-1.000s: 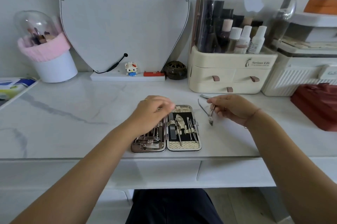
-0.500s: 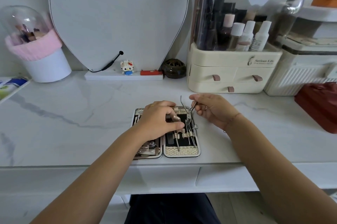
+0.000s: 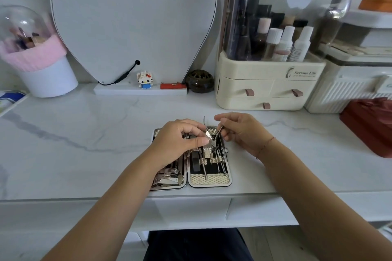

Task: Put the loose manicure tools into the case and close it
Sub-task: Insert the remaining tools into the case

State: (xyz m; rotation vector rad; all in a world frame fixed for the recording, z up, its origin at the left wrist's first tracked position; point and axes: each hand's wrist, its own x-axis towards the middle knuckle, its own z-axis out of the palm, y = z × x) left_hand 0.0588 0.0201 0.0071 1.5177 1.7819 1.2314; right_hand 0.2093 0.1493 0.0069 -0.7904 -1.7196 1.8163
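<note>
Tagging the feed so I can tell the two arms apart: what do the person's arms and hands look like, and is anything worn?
No sleeves or gloves are in view; the skin is bare up to the frame's edge. The right hand has a thin reddish string bracelet round its wrist. The left hand has no band or watch at the wrist. Rings are too small to tell.

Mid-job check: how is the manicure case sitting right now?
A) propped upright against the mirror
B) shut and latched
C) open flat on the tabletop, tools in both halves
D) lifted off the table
C: the manicure case lies open flat on the tabletop, tools in both halves; the left hand pinches a textured gold piece in it, and the right hand holds a nipper over its right half.
</note>
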